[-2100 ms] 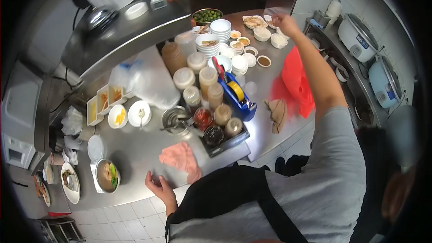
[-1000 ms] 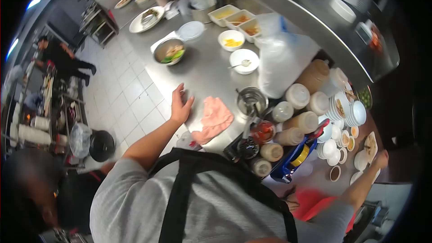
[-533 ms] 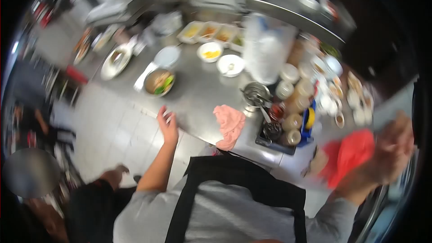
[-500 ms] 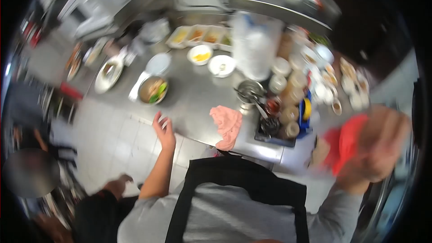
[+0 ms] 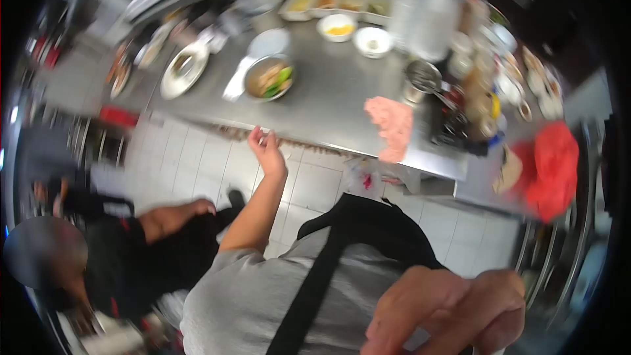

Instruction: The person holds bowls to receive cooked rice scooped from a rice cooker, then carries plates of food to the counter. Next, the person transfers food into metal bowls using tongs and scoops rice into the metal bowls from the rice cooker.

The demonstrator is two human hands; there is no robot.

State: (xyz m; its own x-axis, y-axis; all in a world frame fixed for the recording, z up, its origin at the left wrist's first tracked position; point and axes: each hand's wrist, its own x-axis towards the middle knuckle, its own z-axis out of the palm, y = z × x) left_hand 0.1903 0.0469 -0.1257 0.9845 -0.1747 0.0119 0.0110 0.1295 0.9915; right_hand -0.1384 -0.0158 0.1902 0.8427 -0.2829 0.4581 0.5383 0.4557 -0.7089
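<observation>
My left hand (image 5: 266, 150) hangs in the air just off the front edge of the steel counter (image 5: 322, 102), palm up. Its fingers are loosely bent and apart, with nothing in them. The closest thing to it is a metal bowl (image 5: 253, 85) holding green leaves and pale food. Large and near the camera at the bottom right, my right hand (image 5: 420, 306) is bent in front of my chest; its fingers are not clear, and any item in them is hidden. A crumpled pink cloth (image 5: 392, 128) lies at the counter's front edge.
A red plastic bag (image 5: 555, 171) lies on the right-hand surface. Jars (image 5: 483, 85) and a metal pot (image 5: 422, 79) crowd the counter's right side. White bowls (image 5: 373, 43) and an oval plate (image 5: 186, 69) sit farther back. Another person in black (image 5: 177, 256) stands at my left.
My right hand has come away from beside the red bag, down and inward toward my chest. The view has swung left. My left hand stays raised and empty.
</observation>
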